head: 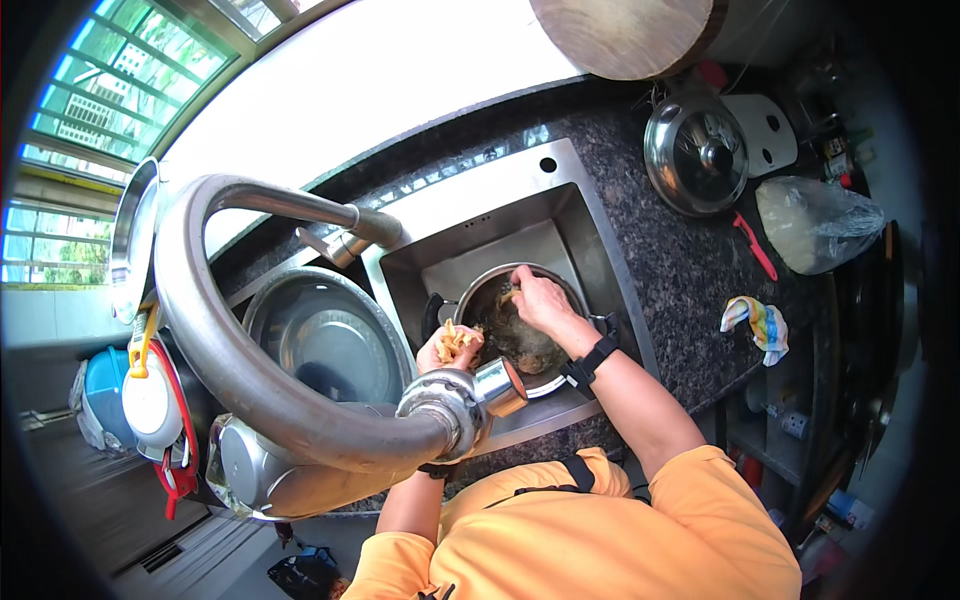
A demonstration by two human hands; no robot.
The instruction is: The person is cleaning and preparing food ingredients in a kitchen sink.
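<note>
A steel pot (550, 388) with black side handles sits in the stainless-steel sink (613, 247), holding murky water and brownish food pieces (534, 360). My left hand (450, 351), at the pot's left rim, is closed around a bunch of yellowish, strip-like food pieces (454, 340). Over the far part of the pot is my right hand (538, 298), its fingers pinched on a small yellowish-brown piece (508, 298). The thick curved metal faucet pipe (247, 352) crosses the view in front of my left wrist.
A large metal basin (330, 330) stands left of the sink. On the speckled dark counter at the right are a pot lid (696, 154), a pink-handled knife (755, 246), a plastic bag (817, 223) and a colourful cloth (757, 324). A round wooden board (630, 37) is at the back.
</note>
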